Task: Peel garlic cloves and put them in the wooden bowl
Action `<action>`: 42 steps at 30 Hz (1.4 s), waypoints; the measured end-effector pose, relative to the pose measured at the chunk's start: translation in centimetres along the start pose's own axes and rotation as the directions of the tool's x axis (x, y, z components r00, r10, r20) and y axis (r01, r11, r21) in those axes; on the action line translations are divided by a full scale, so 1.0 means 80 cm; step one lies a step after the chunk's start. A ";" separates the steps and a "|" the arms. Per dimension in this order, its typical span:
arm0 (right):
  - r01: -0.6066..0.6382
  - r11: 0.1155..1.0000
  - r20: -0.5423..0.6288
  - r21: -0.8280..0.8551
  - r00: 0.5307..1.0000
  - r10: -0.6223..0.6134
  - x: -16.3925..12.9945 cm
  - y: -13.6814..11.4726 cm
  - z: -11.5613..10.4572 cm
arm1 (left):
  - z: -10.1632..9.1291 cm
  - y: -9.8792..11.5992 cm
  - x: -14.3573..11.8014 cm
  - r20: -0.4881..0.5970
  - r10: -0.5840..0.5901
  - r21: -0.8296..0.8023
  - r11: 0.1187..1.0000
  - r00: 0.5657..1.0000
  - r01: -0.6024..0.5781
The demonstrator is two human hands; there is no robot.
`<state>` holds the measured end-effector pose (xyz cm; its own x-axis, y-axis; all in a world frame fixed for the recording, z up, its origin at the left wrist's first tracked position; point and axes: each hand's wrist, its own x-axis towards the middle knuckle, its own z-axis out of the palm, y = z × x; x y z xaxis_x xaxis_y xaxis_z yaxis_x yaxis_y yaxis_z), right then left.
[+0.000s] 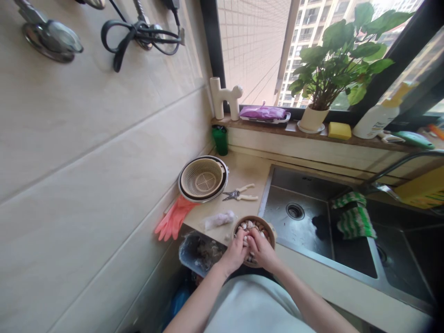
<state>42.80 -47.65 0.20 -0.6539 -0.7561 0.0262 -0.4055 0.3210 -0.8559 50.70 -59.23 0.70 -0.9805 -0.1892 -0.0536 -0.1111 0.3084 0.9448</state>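
Note:
A beige bowl point(272, 230) of whitish and brownish garlic cloves point(250, 225) stands at the counter's front edge. Over it, my left hand point(236, 252) and my right hand point(262, 250) meet with fingertips pinched together. A small pale clove point(246, 241) shows between them, partly hidden by the fingers. Left of the bowl lies a clear plastic bag point(219, 219) with something pale inside. Behind that are scissors point(240, 193) with cream handles, their blades apart.
A beige colander point(202, 177) sits in a larger round basin, beside pink rubber gloves point(175, 217). Below the counter edge is an open bin point(194, 252) with scraps. To the right is a steel sink point(284, 194) with a green striped cloth point(357, 222). A potted plant point(314, 118) stands on the sill.

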 end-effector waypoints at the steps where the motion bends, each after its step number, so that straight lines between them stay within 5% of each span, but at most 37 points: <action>1: -0.002 1.000 0.000 0.023 1.000 0.002 0.001 0.002 0.000 | 0.002 -0.004 -0.001 -0.018 0.000 0.004 1.000 1.000 0.000; 5: -0.046 0.980 -0.042 0.191 0.998 0.055 0.004 0.005 0.001 | 0.008 -0.017 -0.002 -0.086 0.031 0.000 1.000 0.996 -0.031; 8: -0.171 0.884 -0.018 0.435 0.980 0.198 0.006 0.001 0.004 | 0.009 -0.016 0.001 -0.112 0.018 -0.062 0.998 0.994 -0.025; 13: -0.312 0.673 0.116 0.671 0.940 0.320 0.004 0.000 0.000 | 0.010 -0.015 0.005 -0.096 -0.147 -0.423 0.901 0.984 0.094; 15: -0.314 0.735 0.103 0.601 0.943 0.318 0.002 0.007 -0.008 | 0.009 -0.016 0.006 -0.080 -0.197 -0.528 0.840 0.977 0.126; 18: -0.215 0.947 -0.013 0.241 0.974 0.224 -0.002 0.016 -0.023 | 0.007 -0.019 0.005 -0.072 -0.231 -0.575 0.804 0.970 0.149; 22: -0.037 0.994 -0.066 -0.099 0.997 0.030 0.000 0.011 -0.033 | 0.003 -0.021 0.005 -0.042 -0.203 -0.561 0.815 0.978 0.146; 29: 0.173 0.984 -0.043 0.029 0.984 -0.172 0.014 -0.002 -0.023 | 0.004 -0.013 0.005 -0.051 -0.112 -0.529 0.846 0.992 0.068; 36: 0.047 0.989 -0.114 0.139 0.993 -0.031 0.005 0.006 0.005 | 0.011 -0.016 0.003 -0.163 -0.228 -0.409 0.901 0.960 0.145; 42: 0.013 0.992 -0.252 0.127 0.968 0.020 0.003 0.004 0.021 | 0.025 -0.025 0.010 -0.294 -0.149 -0.274 0.959 0.944 0.066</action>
<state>43.57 -48.69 -0.94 -0.8017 -0.5815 0.1385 -0.3295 0.2366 -0.9140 49.83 -58.15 -1.87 -0.8616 -0.4983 -0.0965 -0.1271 0.0276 0.9915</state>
